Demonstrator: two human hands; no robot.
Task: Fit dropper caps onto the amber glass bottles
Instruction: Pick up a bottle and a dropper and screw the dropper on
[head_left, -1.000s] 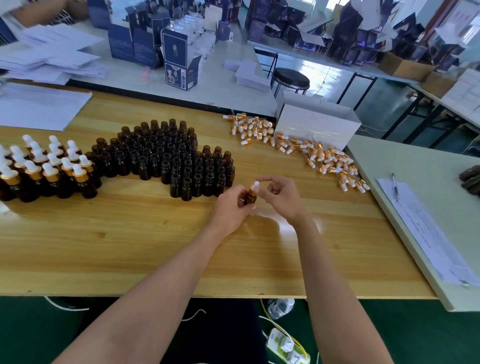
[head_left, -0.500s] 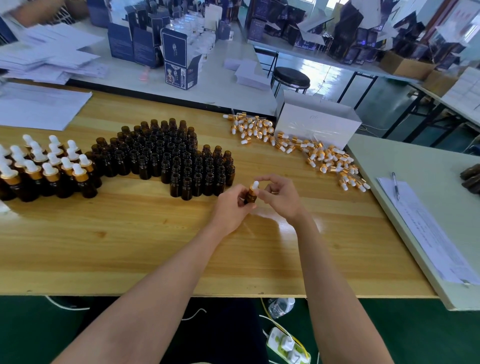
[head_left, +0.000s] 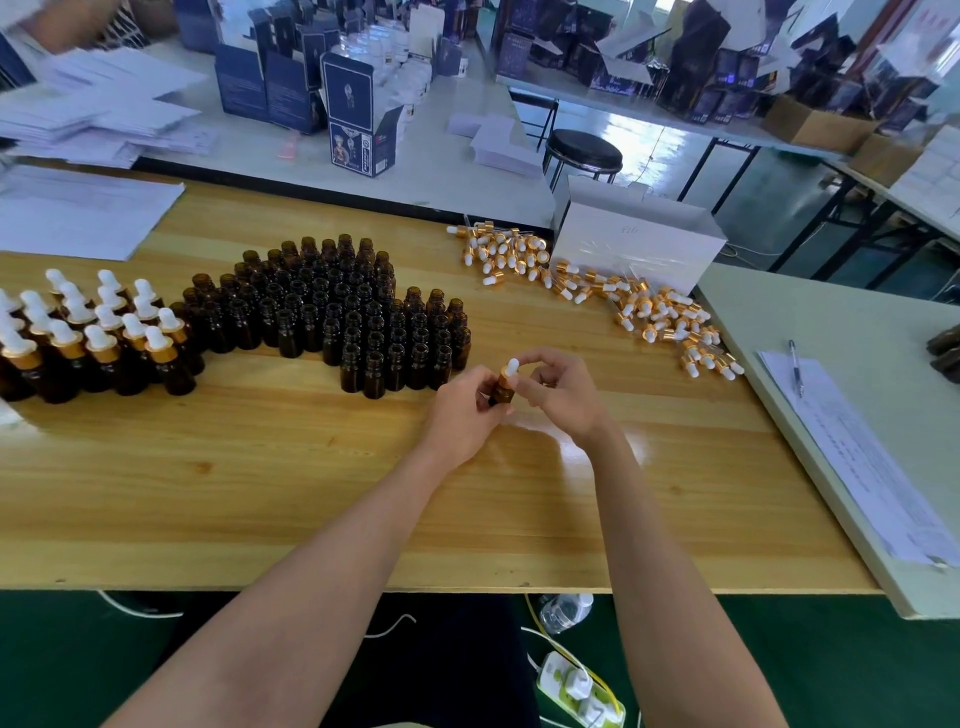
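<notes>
**DESK:** What is shown?

**CAPTION:** A packing room is seen, with a long wooden worktop (head_left: 260, 467) in front and tables (head_left: 447, 171) of dark cartons (head_left: 353, 119) behind. Open amber bottles (head_left: 337, 312) are massed upright at the centre of the worktop. Capped bottles (head_left: 93, 338) are ranked at the left, and loose dropper caps (head_left: 623, 306) are spilled at the right beside a white box (head_left: 634, 244). It may be judged that everything is laid within reach, so that caps are drawn from one side and finished work is set down on the other.

**DESK:** And the hands?

**CAPTION:** One bottle (head_left: 503, 392) is held over the worktop, just in front of the open ones and slightly tilted. It is gripped low by the left hand (head_left: 462, 415), whose fingers (head_left: 483, 382) are curled round the glass, presumably so that it is stopped from turning. Its cap (head_left: 511, 368), white bulb uppermost, is pinched by the fingers of the right hand (head_left: 561, 395), which is arched over it from the right. Both forearms are stretched forward from the near edge and are drawn together at the bottle. Whether the wrists are rested on the wood cannot be told. The cap is judged to be in the course of being screwed home, but whether it is fully seated cannot be told. Far more bottles are open than capped, so much of the job is judged to remain.
</notes>
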